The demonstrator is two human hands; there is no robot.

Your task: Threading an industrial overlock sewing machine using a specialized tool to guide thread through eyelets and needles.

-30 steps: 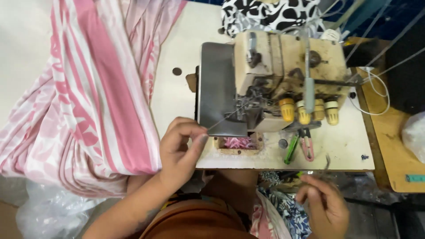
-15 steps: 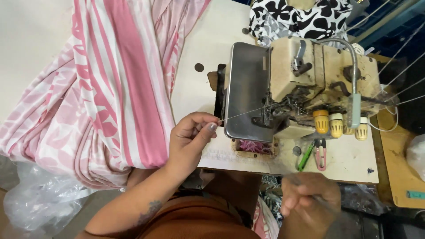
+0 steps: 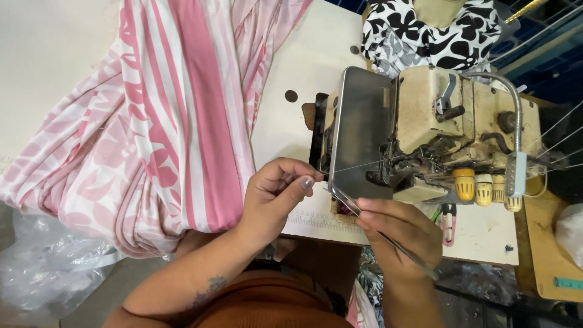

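left hand (image 3: 273, 195): fingers pinch thread (image 3: 358, 166) taut from overlock machine (image 3: 425, 130) | right hand (image 3: 398, 234): fingers grip tweezers (image 3: 376, 229), tips near desk (image 3: 303, 79) front edge

The left hand (image 3: 276, 194) pinches a thin thread (image 3: 358, 166) running right to the sewing machine (image 3: 437, 133). Just right of it, the right hand (image 3: 401, 234) holds metal tweezers (image 3: 364, 215), tips toward the left fingers. Pink striped fabric (image 3: 170, 115) lies left of both.

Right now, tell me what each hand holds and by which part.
The left hand pinches the free end of a thin pale thread running to the cream sewing machine. The right hand grips slim metal tweezers along their middle.
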